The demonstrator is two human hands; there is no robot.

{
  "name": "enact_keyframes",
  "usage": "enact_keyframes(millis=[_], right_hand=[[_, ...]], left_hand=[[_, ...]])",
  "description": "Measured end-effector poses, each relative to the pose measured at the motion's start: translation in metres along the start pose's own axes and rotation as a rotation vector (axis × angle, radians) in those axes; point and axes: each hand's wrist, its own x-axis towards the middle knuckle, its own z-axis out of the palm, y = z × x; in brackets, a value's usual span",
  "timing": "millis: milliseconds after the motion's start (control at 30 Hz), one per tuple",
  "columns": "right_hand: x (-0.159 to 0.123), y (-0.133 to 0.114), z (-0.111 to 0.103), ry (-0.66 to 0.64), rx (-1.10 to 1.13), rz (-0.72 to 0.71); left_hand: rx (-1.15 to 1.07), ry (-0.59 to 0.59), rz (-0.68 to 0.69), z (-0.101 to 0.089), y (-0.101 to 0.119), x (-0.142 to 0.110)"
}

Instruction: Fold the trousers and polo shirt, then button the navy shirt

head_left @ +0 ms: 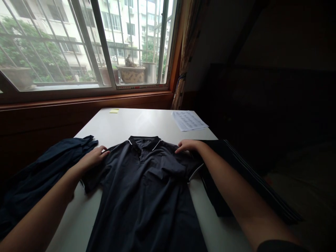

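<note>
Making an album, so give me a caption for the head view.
Two hands on the shoulders of a dark polo shirt, laid on a white table.

Dark matt cloth shirt (147, 189); glossy white table (131, 122)

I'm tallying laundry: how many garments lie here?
3: the shirt in the middle, the blue garment on the left and the striped garment on the right. More may be hidden underneath.

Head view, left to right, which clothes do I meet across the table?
Crumpled navy garment, dark short-sleeved polo shirt, dark garment with pale stripes.
</note>
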Motion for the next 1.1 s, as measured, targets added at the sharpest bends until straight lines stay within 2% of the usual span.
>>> enact_keyframes(millis=[100, 167, 233, 300, 433, 533, 667, 800, 900, 1000, 1100], right_hand=[[-0.011, 0.001, 0.007, -0.012, -0.015, 0.025], [-0.016, 0.003, 0.008, 0.017, -0.024, 0.055], [-0.019, 0.007, 0.002, 0.083, -0.042, 0.091], [-0.021, 0.008, -0.008, 0.202, -0.078, 0.123], [-0.021, -0.004, -0.021, 0.560, -0.188, 0.156], [-0.021, -0.025, -0.012, 0.753, -0.264, 0.119], [-0.032, -0.052, 0.025, 0.841, -0.352, -0.018], [-0.067, -0.069, 0.083, 0.770, -0.361, -0.303], [-0.105, -0.072, 0.128, 0.631, -0.338, -0.447], [-0.140, -0.066, 0.160, 0.532, -0.327, -0.426], [-0.168, -0.052, 0.177, 0.458, -0.258, -0.340]], left_hand=[[-0.066, -0.205, -0.009, -0.009, -0.024, -0.008], [-0.107, -0.218, 0.008, -0.015, -0.037, -0.010], [-0.090, -0.129, 0.030, -0.022, -0.043, -0.008], [-0.020, 0.011, 0.031, -0.029, -0.041, -0.003], [0.189, 0.276, 0.035, -0.034, -0.023, 0.007], [0.333, 0.405, 0.111, -0.026, -0.005, 0.007], [0.316, 0.502, 0.298, -0.007, 0.022, -0.012], [0.160, 0.393, 0.610, 0.015, 0.052, -0.061], [0.095, 0.233, 0.726, 0.031, 0.068, -0.113], [0.064, 0.085, 0.711, 0.039, 0.073, -0.166], [0.010, -0.088, 0.630, 0.041, 0.068, -0.206]])
